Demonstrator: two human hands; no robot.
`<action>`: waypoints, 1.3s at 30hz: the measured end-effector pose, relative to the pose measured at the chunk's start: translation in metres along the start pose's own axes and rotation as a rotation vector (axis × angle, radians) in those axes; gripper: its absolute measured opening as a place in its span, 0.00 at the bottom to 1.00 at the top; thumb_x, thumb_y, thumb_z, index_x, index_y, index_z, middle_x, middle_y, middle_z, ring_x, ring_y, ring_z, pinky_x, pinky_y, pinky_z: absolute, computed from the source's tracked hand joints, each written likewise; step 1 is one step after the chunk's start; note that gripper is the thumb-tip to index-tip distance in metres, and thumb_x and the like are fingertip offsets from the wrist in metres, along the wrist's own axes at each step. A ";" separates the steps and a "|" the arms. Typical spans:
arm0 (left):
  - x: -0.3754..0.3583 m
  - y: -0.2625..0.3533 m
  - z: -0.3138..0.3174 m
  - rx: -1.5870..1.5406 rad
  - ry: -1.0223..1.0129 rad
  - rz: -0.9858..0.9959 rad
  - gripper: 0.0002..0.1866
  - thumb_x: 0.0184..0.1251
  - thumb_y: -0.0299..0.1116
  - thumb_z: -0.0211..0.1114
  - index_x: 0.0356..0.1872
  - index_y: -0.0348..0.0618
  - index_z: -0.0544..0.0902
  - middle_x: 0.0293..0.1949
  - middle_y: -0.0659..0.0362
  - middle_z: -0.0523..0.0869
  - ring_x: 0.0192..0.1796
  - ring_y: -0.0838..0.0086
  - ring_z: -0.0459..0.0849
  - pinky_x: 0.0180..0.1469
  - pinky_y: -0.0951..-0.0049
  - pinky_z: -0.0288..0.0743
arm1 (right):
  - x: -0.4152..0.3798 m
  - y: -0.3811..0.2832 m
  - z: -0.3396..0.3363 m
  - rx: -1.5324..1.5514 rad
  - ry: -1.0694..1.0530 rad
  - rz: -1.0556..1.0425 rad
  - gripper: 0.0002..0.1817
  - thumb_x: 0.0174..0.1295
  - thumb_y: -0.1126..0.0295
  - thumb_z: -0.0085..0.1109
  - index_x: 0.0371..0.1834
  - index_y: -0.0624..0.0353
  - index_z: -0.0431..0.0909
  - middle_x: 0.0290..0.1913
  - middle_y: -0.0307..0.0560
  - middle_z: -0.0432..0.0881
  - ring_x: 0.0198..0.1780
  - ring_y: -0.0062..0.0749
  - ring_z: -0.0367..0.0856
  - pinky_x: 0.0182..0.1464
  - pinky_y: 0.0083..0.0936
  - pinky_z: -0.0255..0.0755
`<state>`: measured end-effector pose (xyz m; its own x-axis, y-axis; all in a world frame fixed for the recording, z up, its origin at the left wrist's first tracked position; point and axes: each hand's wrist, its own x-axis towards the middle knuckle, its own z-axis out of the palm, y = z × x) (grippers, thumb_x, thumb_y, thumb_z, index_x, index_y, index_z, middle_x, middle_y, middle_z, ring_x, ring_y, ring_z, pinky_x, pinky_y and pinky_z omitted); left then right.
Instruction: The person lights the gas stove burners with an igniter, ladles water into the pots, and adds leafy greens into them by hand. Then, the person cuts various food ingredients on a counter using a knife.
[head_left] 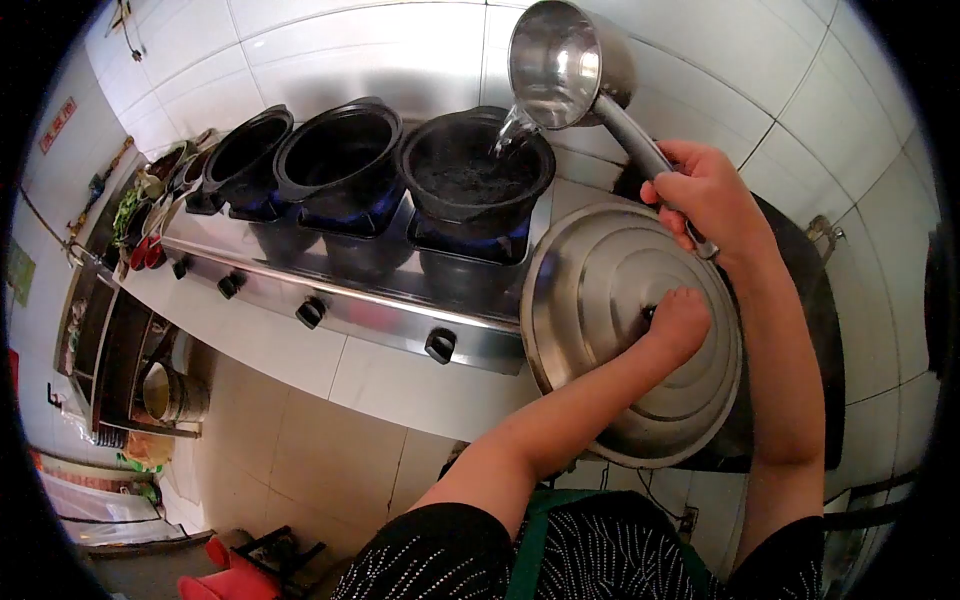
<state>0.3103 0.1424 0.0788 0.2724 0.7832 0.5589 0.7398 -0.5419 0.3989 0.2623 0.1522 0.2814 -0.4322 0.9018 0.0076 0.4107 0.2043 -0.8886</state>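
Observation:
My right hand (705,195) grips the grey handle of a metal ladle (565,65), which is tilted to the left. Clear water (514,130) runs from its lip into the nearest black clay pot (475,165), where the liquid's surface is stirred up. Below, my left hand (682,325) is closed round the black knob of a large round metal lid (590,300). The lid lies beside the stove, to the right of the pot. What is under it is hidden.
Two more black pots (338,150) stand over blue flames on the steel gas stove (390,285). Control knobs (440,345) line its front. Bowls and greens (128,212) sit at the far left. A tiled wall rises behind; a red stool (225,575) stands low.

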 end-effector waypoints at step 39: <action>0.005 -0.002 -0.013 0.154 -0.224 0.066 0.18 0.54 0.23 0.51 0.48 0.34 0.72 0.35 0.50 0.78 0.39 0.57 0.77 0.41 0.64 0.72 | -0.276 0.191 -0.194 0.009 0.802 0.572 0.09 0.49 0.77 0.47 0.34 0.66 0.69 0.21 0.44 0.72 0.15 0.21 0.68 0.12 0.21 0.62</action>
<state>0.3019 0.1436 0.0907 0.4397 0.8050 0.3984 0.7960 -0.5547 0.2422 0.6160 0.0166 0.1988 0.5039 0.8556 -0.1188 0.3803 -0.3432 -0.8588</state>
